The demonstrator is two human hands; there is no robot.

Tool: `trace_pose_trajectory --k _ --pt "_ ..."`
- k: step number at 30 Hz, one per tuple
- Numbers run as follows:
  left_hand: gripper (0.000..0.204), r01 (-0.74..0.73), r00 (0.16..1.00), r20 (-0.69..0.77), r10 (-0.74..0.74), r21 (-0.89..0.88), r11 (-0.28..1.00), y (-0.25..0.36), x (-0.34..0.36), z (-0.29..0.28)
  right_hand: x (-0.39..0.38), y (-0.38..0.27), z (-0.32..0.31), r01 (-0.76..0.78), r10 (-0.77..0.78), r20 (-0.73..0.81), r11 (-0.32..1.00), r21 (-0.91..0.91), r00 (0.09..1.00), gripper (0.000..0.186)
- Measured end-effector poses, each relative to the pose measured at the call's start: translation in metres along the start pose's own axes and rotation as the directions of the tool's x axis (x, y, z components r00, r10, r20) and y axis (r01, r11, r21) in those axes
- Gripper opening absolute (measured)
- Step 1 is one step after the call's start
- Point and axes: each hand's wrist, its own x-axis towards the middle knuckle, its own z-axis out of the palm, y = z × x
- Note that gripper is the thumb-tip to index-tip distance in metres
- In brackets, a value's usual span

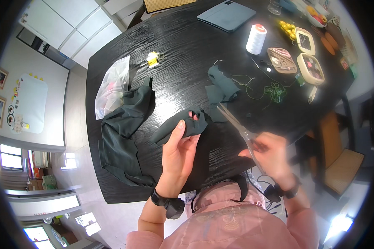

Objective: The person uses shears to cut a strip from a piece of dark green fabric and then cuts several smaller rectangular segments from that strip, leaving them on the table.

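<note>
My left hand (181, 146) pinches a folded piece of dark green fabric (170, 126) above the table, thumb in front and fingertips showing through its upper edge. To the right, my right hand (270, 153) is closed round a pair of metal scissors (242, 128), slightly blurred. The blades point up and left, a little apart, and do not touch the held fabric. Further off lie smaller dark green scraps (222, 85) with a loose thread. A larger crumpled dark green cloth (129, 112) spreads over the left of the table.
On the black table (174, 54) stand a white thread cone (257, 39) and an open beige sewing case (311, 68). Tangled green thread (275, 92) lies near a pink tool case (281, 60). A clear plastic bag (112, 89), yellow thread (153, 59) and grey tablet (226, 15) sit further around.
</note>
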Motion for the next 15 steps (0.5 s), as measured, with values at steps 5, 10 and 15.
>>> trace_pose_trajectory --k 5,10,15 --pt "0.027 0.008 1.000 -0.017 -0.009 -0.071 0.997 0.0028 0.0015 -0.0031 0.0008 -0.0033 0.0004 0.024 -0.025 -0.031 0.999 -0.040 0.999 0.034" --pt "0.030 0.003 1.000 0.023 -0.002 -0.038 0.999 0.0034 -0.0011 -0.0012 0.0020 -0.0042 0.0056 0.141 -0.150 -0.079 0.984 -0.111 0.985 0.031" --pt "0.037 -0.007 1.000 0.027 0.007 0.006 1.000 0.0031 -0.0041 0.0012 0.0023 -0.0048 0.0030 0.200 -0.214 -0.045 0.955 -0.218 0.976 0.032"
